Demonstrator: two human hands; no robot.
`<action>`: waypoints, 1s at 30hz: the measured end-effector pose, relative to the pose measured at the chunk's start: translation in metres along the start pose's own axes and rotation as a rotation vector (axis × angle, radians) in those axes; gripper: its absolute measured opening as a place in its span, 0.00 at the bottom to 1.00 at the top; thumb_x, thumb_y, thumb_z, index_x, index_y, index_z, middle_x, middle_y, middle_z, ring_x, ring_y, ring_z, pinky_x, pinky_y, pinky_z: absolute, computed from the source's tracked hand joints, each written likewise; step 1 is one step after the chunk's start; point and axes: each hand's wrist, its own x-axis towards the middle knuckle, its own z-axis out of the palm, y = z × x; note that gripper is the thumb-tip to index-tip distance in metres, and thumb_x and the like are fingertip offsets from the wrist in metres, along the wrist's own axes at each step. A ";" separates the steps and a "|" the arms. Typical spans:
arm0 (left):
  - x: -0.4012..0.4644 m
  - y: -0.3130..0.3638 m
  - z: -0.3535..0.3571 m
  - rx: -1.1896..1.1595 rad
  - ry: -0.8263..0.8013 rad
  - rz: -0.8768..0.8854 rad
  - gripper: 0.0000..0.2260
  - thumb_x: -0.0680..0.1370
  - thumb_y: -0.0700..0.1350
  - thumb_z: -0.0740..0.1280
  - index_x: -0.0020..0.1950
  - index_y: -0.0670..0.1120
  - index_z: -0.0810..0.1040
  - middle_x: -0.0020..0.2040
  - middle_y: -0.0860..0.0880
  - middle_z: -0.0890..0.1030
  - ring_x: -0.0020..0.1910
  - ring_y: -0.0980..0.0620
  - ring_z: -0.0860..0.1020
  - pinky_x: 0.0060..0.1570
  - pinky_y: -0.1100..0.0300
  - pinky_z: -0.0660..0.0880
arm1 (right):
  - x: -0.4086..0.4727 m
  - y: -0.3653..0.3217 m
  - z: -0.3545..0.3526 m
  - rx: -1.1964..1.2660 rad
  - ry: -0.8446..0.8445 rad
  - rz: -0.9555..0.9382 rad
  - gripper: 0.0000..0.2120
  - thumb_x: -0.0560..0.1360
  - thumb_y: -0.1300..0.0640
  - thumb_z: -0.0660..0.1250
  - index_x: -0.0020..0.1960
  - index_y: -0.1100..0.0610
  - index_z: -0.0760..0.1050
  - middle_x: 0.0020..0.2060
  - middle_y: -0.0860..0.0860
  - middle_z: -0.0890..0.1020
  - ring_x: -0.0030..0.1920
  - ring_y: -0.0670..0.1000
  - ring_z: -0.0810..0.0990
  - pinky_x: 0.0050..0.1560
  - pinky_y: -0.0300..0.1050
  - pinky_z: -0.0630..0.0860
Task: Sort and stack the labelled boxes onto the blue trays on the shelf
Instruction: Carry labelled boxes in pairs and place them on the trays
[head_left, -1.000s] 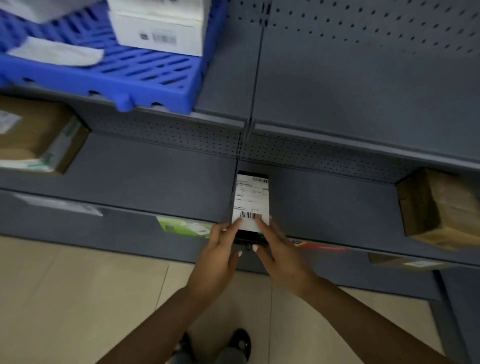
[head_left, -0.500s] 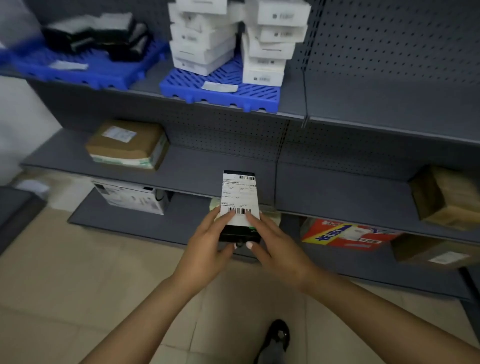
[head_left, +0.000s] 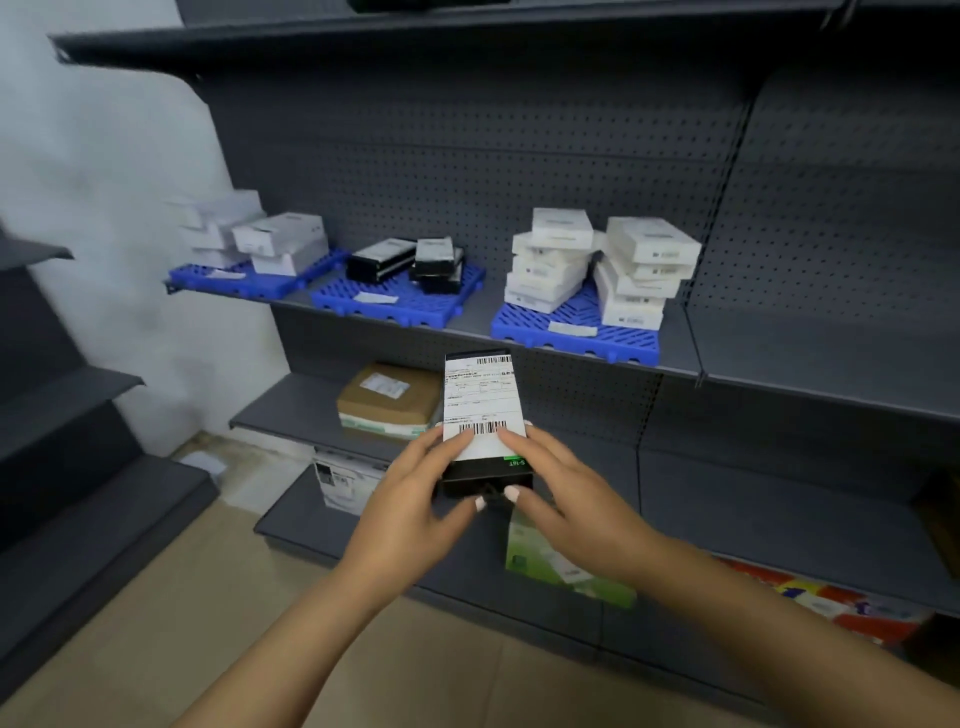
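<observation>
Holding a black box (head_left: 485, 431) with a white label, the left hand (head_left: 415, 499) and right hand (head_left: 566, 499) grip it together below the shelf (head_left: 753, 358). Three blue trays (head_left: 576, 332) already carry stacked boxes; this one likely belongs on the middle tray (head_left: 395, 301) with the other black boxes (head_left: 405, 260).

Both hands (head_left: 415, 499) (head_left: 566, 499) hold labelled black box (head_left: 483, 415), blurry blue trays (head_left: 576, 332) behind
</observation>
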 end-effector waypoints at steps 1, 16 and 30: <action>0.005 -0.002 -0.008 0.007 0.010 0.009 0.29 0.73 0.47 0.72 0.71 0.58 0.66 0.72 0.54 0.65 0.71 0.58 0.63 0.68 0.60 0.64 | 0.007 -0.004 -0.003 -0.004 -0.002 -0.007 0.27 0.80 0.49 0.58 0.75 0.39 0.51 0.76 0.42 0.50 0.74 0.43 0.53 0.72 0.43 0.59; 0.170 -0.069 -0.057 0.154 0.026 0.062 0.28 0.75 0.49 0.69 0.73 0.56 0.64 0.71 0.56 0.64 0.69 0.58 0.64 0.67 0.58 0.67 | 0.195 0.017 -0.034 -0.038 0.052 -0.112 0.27 0.80 0.48 0.58 0.76 0.40 0.51 0.73 0.38 0.56 0.70 0.38 0.57 0.66 0.33 0.57; 0.299 -0.176 -0.083 0.102 0.059 0.086 0.27 0.75 0.50 0.68 0.71 0.63 0.62 0.69 0.63 0.61 0.70 0.64 0.61 0.67 0.63 0.64 | 0.366 0.040 -0.029 -0.053 0.088 -0.153 0.26 0.79 0.45 0.57 0.74 0.38 0.53 0.71 0.35 0.59 0.70 0.37 0.59 0.69 0.40 0.63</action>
